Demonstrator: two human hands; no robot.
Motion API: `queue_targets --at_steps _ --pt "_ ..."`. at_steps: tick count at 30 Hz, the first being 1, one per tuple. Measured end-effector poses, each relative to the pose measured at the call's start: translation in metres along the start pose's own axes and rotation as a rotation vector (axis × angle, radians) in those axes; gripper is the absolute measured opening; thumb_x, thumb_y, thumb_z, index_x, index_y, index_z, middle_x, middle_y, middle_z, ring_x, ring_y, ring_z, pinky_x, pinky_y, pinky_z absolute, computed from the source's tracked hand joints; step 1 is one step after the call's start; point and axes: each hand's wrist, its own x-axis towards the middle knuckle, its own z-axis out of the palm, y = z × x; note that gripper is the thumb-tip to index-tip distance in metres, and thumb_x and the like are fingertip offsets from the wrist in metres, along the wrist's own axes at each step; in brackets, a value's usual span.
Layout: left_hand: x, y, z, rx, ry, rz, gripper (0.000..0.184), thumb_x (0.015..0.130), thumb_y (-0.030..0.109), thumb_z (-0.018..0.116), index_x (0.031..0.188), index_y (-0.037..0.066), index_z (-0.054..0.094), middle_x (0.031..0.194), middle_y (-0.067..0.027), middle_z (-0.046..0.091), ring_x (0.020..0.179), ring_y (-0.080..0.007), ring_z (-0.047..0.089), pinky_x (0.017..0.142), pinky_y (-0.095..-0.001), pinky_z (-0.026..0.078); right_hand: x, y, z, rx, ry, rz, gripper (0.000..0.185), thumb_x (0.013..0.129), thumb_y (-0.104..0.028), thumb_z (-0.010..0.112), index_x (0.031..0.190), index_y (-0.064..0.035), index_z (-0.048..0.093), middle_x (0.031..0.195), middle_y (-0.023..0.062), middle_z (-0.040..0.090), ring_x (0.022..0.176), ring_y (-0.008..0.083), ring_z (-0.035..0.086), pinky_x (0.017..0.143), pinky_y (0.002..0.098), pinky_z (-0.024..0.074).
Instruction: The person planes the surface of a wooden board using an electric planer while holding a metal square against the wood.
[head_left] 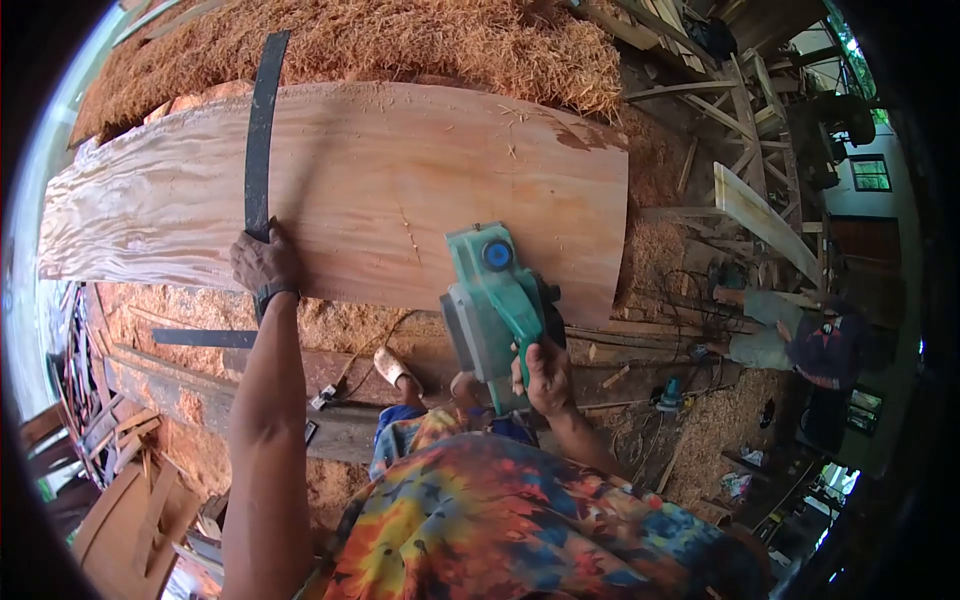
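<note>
A wide, pale wooden board [400, 170] lies across the view in front of me, with a few thin shavings on its face. My left hand [266, 262] is closed around the near end of a long, dark flat bar [263, 120], which lies crosswise over the left part of the board. By its rear handle, my right hand [546, 378] grips a teal electric planer [492, 285]. The planer's front overlaps the board's near edge, and its body tilts on its side. Whether it touches the wood I cannot tell.
Heaped wood shavings [400, 40] stand behind the board. A second dark strip [205, 338] lies on planks near my feet, close to a cord plug [324, 397]. To the right are another person [825, 345], a teal power tool [670, 396] and stacked timber [750, 130].
</note>
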Motion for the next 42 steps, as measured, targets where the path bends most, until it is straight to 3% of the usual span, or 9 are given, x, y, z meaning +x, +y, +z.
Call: queue_targets --at_steps 10,14,17,20,21,25,31,36,42 --pt "0.001 0.000 0.000 -0.009 0.005 0.000 0.061 0.091 0.057 0.054 0.119 0.003 0.057 0.121 -0.0207 0.056 0.119 -0.0392 0.050 0.100 -0.0515 0.038 0.169 -0.064 0.035 -0.126 0.015 -0.138 0.053 0.103 -0.052 0.046 0.089 -0.0015 0.059 0.053 0.0013 0.049 0.040 0.0101 0.045 0.040 0.0266 0.0375" --pt "-0.003 0.004 -0.005 -0.039 0.011 0.003 0.061 0.091 0.058 0.053 0.119 0.003 0.057 0.122 -0.0207 0.056 0.120 -0.0394 0.050 0.101 -0.0515 0.037 0.253 -0.085 0.049 -0.015 0.018 -0.201 0.056 0.097 -0.056 0.056 0.078 -0.0034 0.057 0.052 0.0025 0.052 0.038 0.0115 0.049 0.036 0.0278 0.0392" --pt "0.003 0.001 -0.002 -0.035 -0.025 0.013 0.063 0.092 0.059 0.052 0.120 0.003 0.057 0.123 -0.0205 0.056 0.123 -0.0388 0.048 0.102 -0.0510 0.036 0.274 -0.088 0.052 0.026 0.014 -0.211 0.058 0.096 -0.057 0.057 0.077 -0.0028 0.057 0.052 0.0043 0.052 0.038 0.0126 0.050 0.036 0.0283 0.0397" --pt "0.004 -0.001 0.001 -0.036 0.000 0.023 0.063 0.091 0.059 0.052 0.119 0.003 0.057 0.123 -0.0205 0.056 0.123 -0.0383 0.048 0.103 -0.0509 0.036 0.245 -0.084 0.046 0.006 0.027 -0.167 0.058 0.096 -0.057 0.057 0.077 -0.0025 0.057 0.053 0.0055 0.053 0.038 0.0131 0.050 0.036 0.0286 0.0403" --pt "0.003 -0.001 0.001 -0.037 0.009 0.023 0.063 0.091 0.059 0.052 0.119 0.003 0.057 0.123 -0.0205 0.056 0.122 -0.0381 0.049 0.103 -0.0508 0.036 0.228 -0.077 0.040 -0.071 -0.009 -0.165 0.060 0.098 -0.062 0.049 0.086 -0.0032 0.058 0.056 0.0029 0.052 0.040 0.0118 0.048 0.039 0.0276 0.0403" --pt "0.001 0.003 -0.009 -0.041 -0.066 0.008 0.064 0.091 0.059 0.052 0.121 0.003 0.056 0.123 -0.0204 0.055 0.123 -0.0372 0.048 0.104 -0.0496 0.035 0.131 -0.048 0.021 -0.057 0.030 -0.090 0.052 0.103 -0.051 0.045 0.091 -0.0023 0.058 0.053 0.0020 0.049 0.039 0.0112 0.044 0.039 0.0281 0.0376" --pt "-0.002 0.004 -0.008 -0.024 -0.026 0.021 0.064 0.094 0.060 0.048 0.123 0.003 0.054 0.124 -0.0198 0.053 0.124 -0.0373 0.046 0.104 -0.0507 0.034 0.008 -0.003 -0.015 -0.062 0.092 -0.027 0.056 0.104 -0.051 0.043 0.101 0.0028 0.058 0.056 0.0030 0.051 0.042 0.0098 0.046 0.044 0.0261 0.0391" --pt "-0.002 0.008 -0.014 -0.002 -0.108 -0.030 0.066 0.094 0.060 0.048 0.126 0.003 0.052 0.130 -0.0214 0.051 0.129 -0.0380 0.043 0.106 -0.0505 0.032 0.005 0.000 -0.021 -0.040 0.094 -0.040 0.060 0.102 -0.054 0.045 0.103 0.0044 0.058 0.058 0.0039 0.052 0.044 0.0110 0.048 0.044 0.0267 0.0407" --pt "-0.002 0.010 -0.015 -0.014 -0.058 -0.015 0.064 0.093 0.058 0.052 0.123 0.002 0.055 0.126 -0.0216 0.054 0.125 -0.0388 0.047 0.105 -0.0513 0.035 0.082 -0.033 -0.009 -0.051 0.106 -0.049 0.058 0.101 -0.055 0.046 0.099 0.0019 0.059 0.056 0.0031 0.050 0.042 0.0104 0.046 0.042 0.0264 0.0389"
